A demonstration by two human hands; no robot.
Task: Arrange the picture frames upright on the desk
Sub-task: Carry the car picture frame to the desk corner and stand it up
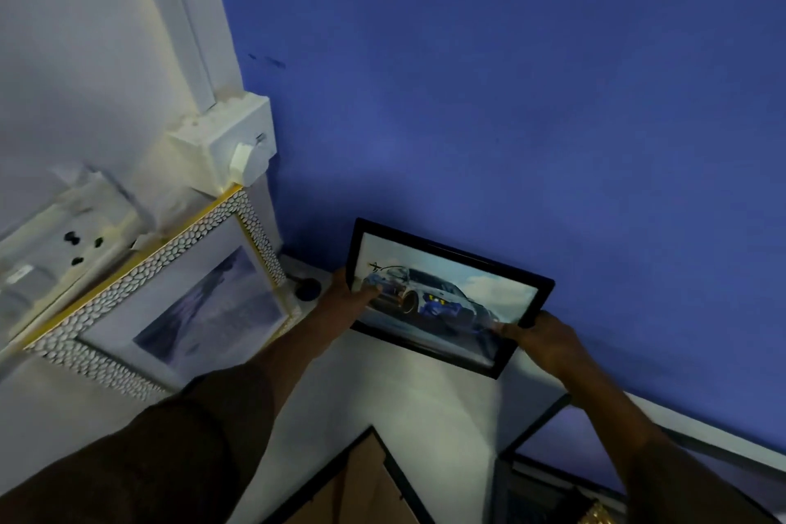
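We see a black-framed car picture (446,298) held w/ both hands against the blue wall (510,98), tilted so its right end sits lower. Our left hand (344,302) is closed on the frame's left edge, thumb lying over the glass; our right hand (544,340) grips the lower right corner, fingers wrapped behind. The frame's bottom edge is at or just above the white worktop (425,404); we can't tell if it touches. Left of the car picture, a bigger frame w/ a pebbled white-and-gold border (166,302) stands leaning on the white side wall. Btwn the two frames, close to the left hand, a small dark round object (307,288) sits on the worktop. Above the pebbled frame, a white switch box w/ a knob (229,145); further left, a wall socket (72,242). Below the car picture, near the worktop's front edge, parts of other dark frames (531,438) show, details unclear
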